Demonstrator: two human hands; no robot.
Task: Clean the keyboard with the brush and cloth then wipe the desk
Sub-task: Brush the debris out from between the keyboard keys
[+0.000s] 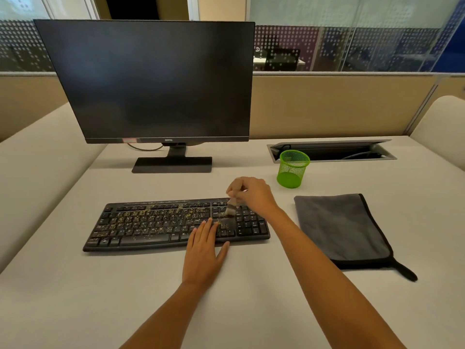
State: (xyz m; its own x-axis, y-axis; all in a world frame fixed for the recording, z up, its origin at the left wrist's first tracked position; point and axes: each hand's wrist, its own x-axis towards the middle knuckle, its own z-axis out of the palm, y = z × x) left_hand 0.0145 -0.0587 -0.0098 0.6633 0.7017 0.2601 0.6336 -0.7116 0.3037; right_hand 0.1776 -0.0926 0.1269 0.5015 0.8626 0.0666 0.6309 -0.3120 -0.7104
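Note:
A black keyboard (151, 225) lies on the light desk (239, 298), its keys strewn with yellowish crumbs. My right hand (251, 195) grips a small brush (231, 209) whose bristles touch the keys just left of the number pad. Flat on the keyboard's lower right part rests my left hand (203, 253), fingers straight, palm on the front edge. A folded grey cloth (344, 227) with a black border lies on the desk to the right of the keyboard, untouched.
A dark monitor (151, 81) on its stand rises behind the keyboard. A green mesh pen cup (292, 168) sits at the back right, in front of an open cable hatch (332, 151). Beige partitions border the desk at the back and both sides.

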